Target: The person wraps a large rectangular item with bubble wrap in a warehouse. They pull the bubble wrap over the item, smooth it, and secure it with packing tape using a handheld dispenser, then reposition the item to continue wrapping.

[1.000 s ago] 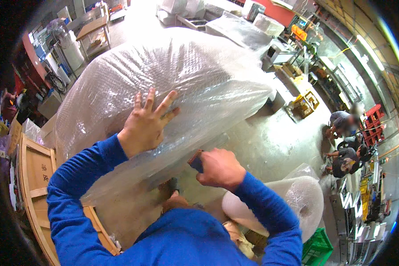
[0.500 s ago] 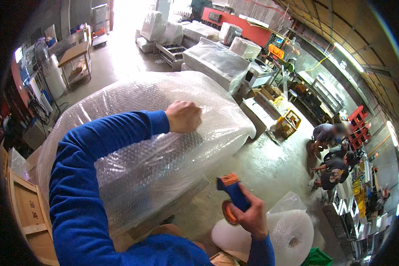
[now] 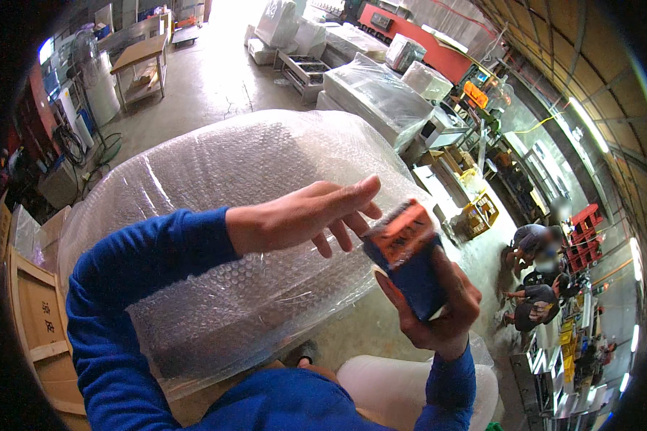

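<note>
A large object wrapped in clear bubble wrap (image 3: 216,165) fills the middle in front of me; what lies inside is hidden. Over it reaches my left hand (image 3: 309,214), fingers spread and holding nothing, its fingertips close to the front of the tape dispenser. My right hand (image 3: 442,305) grips that tape dispenser (image 3: 406,262), which is blue with an orange front end, raised and slightly blurred. Its tape roll is mostly hidden by the hand and body of the tool.
A thick roll of bubble wrap (image 3: 388,388) lies on the floor by my right forearm. At the left stands a wooden crate (image 3: 43,323). Wrapped machines (image 3: 374,97) and a yellow crate (image 3: 480,215) are beyond. Two people (image 3: 535,302) crouch at the right.
My left hand has lifted from the bubble wrap, opened and moved right. My right hand has brought the tape dispenser up and forward, close to the left hand. The view has shifted slightly.
</note>
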A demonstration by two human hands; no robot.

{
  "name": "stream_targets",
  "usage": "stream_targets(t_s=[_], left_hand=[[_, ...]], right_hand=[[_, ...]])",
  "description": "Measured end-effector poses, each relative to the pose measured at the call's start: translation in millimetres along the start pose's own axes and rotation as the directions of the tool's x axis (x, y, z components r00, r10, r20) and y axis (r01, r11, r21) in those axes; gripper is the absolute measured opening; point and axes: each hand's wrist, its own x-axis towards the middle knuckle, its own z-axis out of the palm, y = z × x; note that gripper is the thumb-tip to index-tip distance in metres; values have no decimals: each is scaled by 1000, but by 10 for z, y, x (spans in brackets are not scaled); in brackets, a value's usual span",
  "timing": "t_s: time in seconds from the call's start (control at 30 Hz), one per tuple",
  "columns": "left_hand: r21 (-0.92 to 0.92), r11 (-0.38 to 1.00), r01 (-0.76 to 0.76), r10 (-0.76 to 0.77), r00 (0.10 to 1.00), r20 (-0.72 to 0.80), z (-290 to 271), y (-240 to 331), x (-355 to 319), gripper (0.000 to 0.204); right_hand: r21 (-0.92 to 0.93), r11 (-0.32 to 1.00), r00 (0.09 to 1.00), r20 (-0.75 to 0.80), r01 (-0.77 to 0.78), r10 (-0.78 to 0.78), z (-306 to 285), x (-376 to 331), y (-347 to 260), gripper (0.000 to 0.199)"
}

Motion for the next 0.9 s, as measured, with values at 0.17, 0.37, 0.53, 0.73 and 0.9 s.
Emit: stream_targets(t_s=[0.17, 0.37, 0.53, 0.73, 0.9], left_hand=[[-207, 952, -226, 175, 956, -237, 206, -81, -158, 64], [-242, 948, -207, 111, 927, -358, 249, -115, -162, 36], [-247, 968, -43, -55, 924, -378, 103, -265, 8, 33], [-156, 988, -10, -40, 949, -312, 118, -375, 36, 42], [-123, 987, -108, 34, 870, -492, 206, -418, 78, 25]], right_hand=[[10, 995, 988, 115, 102, -103, 13, 192, -72, 77], [54, 982, 971, 154, 179, -185, 52, 182, -21, 81], [27, 996, 960, 264, 86, -90, 23, 160, 56, 79], [134, 988, 965, 239, 74, -105, 28, 50, 154, 79], [48, 994, 970, 218, 97, -105, 55, -79, 200, 94]])
